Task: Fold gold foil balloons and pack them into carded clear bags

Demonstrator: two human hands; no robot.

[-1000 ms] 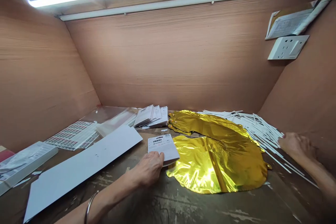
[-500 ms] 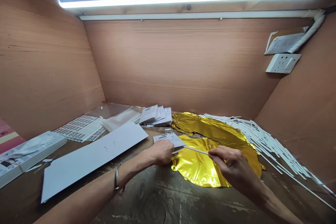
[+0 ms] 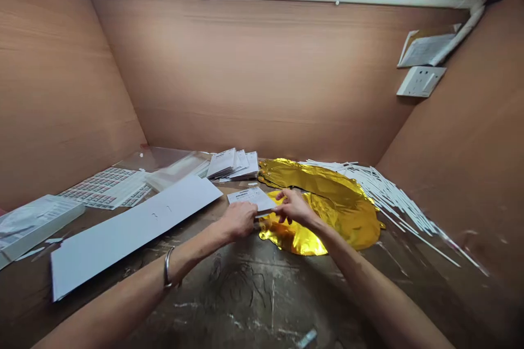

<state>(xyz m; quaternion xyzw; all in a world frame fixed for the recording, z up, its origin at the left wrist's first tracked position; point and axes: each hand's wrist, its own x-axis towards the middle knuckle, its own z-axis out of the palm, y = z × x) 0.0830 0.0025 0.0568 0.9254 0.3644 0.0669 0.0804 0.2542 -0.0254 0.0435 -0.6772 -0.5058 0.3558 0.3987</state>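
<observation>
My left hand [image 3: 238, 218] grips the near edge of a small white printed card [image 3: 250, 197] on the worktable. My right hand [image 3: 293, 206] is beside it, fingers closed at the card's right edge, where a thin white stick [image 3: 265, 212] shows between the two hands. Under and right of both hands lies a flat gold foil balloon [image 3: 347, 218], with more gold foil [image 3: 303, 174] behind it. I wear a metal bangle [image 3: 167, 266] on my left wrist.
A heap of white sticks [image 3: 388, 196] runs along the right wall. A stack of white cards [image 3: 233, 164], clear bags [image 3: 172, 169], label sheets [image 3: 104, 188], a long white board [image 3: 131, 226] and a white box [image 3: 33, 223] sit to the left. A wall socket [image 3: 420, 81] hangs on the right wall.
My right hand left the stick heap, carried one white stick over the gold balloon and met my left hand at the card. The view tilted down.
</observation>
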